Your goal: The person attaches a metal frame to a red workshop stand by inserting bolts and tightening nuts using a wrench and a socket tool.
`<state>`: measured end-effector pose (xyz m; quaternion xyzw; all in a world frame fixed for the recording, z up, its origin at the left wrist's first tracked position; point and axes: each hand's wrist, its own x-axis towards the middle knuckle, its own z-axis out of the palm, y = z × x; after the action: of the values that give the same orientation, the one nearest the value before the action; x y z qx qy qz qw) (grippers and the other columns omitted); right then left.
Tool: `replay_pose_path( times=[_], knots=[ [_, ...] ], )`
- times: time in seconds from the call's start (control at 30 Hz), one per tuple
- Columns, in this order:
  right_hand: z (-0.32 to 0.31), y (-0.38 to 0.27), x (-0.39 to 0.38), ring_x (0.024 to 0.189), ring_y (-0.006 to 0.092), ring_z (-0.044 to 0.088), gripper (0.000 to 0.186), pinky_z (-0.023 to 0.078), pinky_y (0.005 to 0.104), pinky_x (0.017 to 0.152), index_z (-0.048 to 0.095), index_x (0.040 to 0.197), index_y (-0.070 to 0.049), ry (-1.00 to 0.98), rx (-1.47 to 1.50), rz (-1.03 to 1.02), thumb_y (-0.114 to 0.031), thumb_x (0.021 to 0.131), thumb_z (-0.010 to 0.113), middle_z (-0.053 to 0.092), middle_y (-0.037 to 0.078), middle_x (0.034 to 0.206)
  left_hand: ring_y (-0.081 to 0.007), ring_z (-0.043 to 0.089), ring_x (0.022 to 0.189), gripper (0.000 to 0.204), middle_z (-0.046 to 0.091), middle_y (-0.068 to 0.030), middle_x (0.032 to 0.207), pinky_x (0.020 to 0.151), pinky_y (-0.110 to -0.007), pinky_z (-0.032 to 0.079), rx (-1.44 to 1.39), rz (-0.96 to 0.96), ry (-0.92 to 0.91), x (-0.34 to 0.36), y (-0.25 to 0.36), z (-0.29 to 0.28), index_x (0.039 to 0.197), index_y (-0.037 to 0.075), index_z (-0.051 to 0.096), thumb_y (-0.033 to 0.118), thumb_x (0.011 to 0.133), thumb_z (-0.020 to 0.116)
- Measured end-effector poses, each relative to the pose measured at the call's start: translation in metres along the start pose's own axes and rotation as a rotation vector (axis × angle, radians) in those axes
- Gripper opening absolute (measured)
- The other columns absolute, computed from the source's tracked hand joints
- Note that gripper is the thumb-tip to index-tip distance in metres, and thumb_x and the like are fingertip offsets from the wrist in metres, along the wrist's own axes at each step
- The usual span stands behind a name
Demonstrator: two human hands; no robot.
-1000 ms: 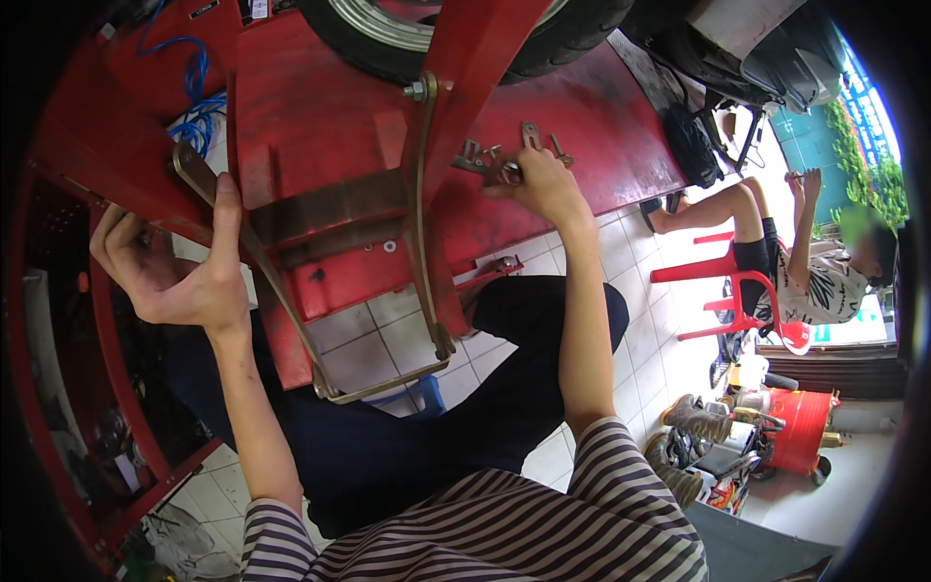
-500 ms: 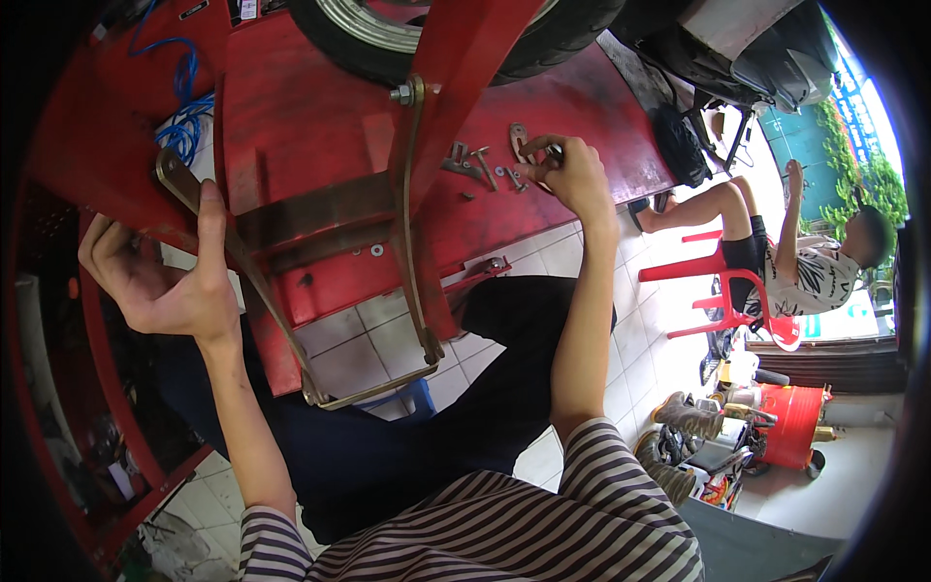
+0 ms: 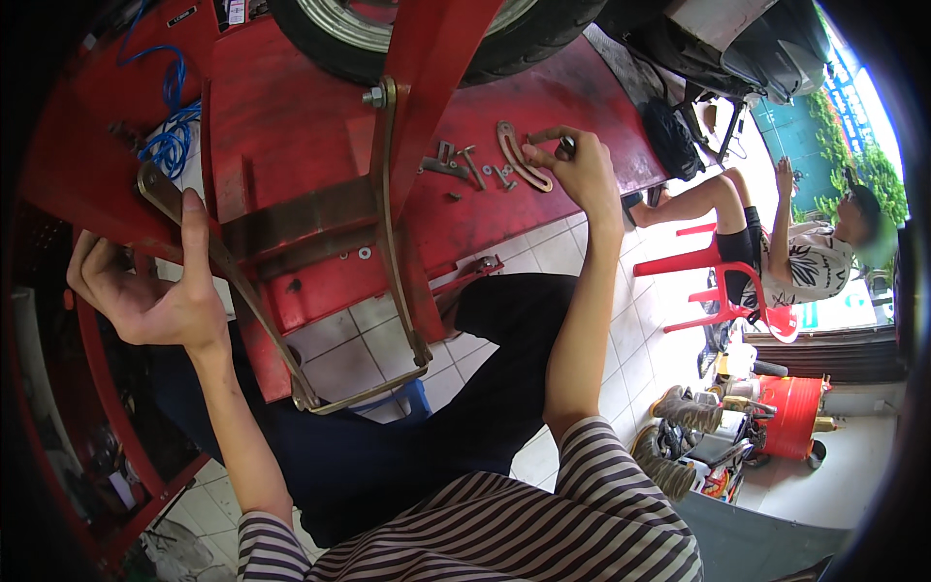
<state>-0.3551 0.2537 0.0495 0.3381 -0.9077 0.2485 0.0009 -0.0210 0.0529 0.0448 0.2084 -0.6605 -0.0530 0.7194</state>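
Thumb [image 3: 195, 233] of left hand [image 3: 175, 308] touches metal bar [image 3: 254, 308], grip unclear; right hand [image 3: 590, 179] grasps dark part [image 3: 565, 148].

The head-worn wide lens peers down at the red platform [image 3: 572, 102] close by. Rightward, it reaches a seated person [image 3: 813, 272] farther off.

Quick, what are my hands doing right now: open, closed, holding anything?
Left hand: partly curled, thumb against the flat metal bar; whether it grips cannot be told.
Right hand: closed, holding a small dark part.
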Motion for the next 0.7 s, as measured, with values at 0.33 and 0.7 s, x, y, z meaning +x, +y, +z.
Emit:
replay_pose_path(
  times=[0.33,0.7],
  knots=[
    [0.006,0.000,0.000,0.055,0.0061,0.050,0.027,0.037,0.0271,0.054,0.076,0.100,-0.008,-0.057,0.002,-0.027,-0.027,0.081,0.077,0.056,0.001,0.056,-0.0150,0.060,0.093,0.048,0.047,-0.0097,0.118,0.061,-0.021,0.054,0.043,-0.038,-0.015,0.001,0.002,-0.004,0.101,-0.003,0.061,0.000,0.063,0.089],
    [0.002,-0.020,-0.005,0.069,0.0242,0.064,0.030,0.049,0.0383,0.067,0.074,0.091,-0.012,-0.128,-0.046,0.008,-0.033,0.072,0.083,0.065,0.008,0.071,-0.0161,0.058,0.097,0.046,0.048,-0.0108,0.117,0.067,-0.024,0.054,0.025,-0.048,-0.037,-0.003,0.000,-0.005,0.104,-0.005,0.062,0.000,0.067,0.088]
  ],
)
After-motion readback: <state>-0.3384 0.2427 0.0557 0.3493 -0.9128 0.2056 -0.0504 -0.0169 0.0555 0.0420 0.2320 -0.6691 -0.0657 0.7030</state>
